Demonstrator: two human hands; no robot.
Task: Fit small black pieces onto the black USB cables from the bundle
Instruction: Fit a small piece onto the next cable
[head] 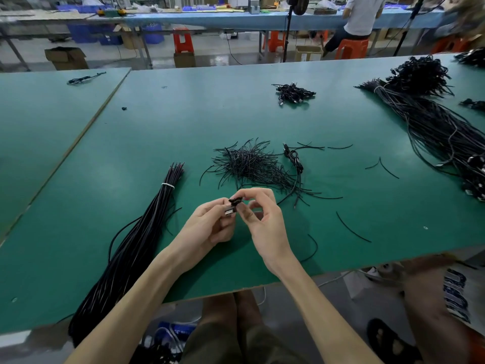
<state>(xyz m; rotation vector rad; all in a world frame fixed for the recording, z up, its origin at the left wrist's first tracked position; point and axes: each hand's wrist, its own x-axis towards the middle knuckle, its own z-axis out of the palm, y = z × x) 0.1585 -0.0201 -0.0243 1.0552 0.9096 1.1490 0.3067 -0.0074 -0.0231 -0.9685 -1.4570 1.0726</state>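
Observation:
Over the near middle of the green table [183, 122], my left hand [210, 222] grips the silver-tipped plug end of a black USB cable [230, 210]. My right hand [262, 219] pinches a small black piece [235, 200] between thumb and forefinger right at the top of that plug. The two hands touch around the plug, and the join is partly hidden by my fingers. A long tied bundle of black cables [147, 240] lies to my left and hangs over the front edge.
A loose pile of thin black ties [249, 164] lies just beyond my hands, with one coiled cable [295, 158] beside it. A small heap of coiled cables [292, 93] sits further back. A big cable bundle [433, 122] fills the right side. A person's leg [430, 306] is at the lower right.

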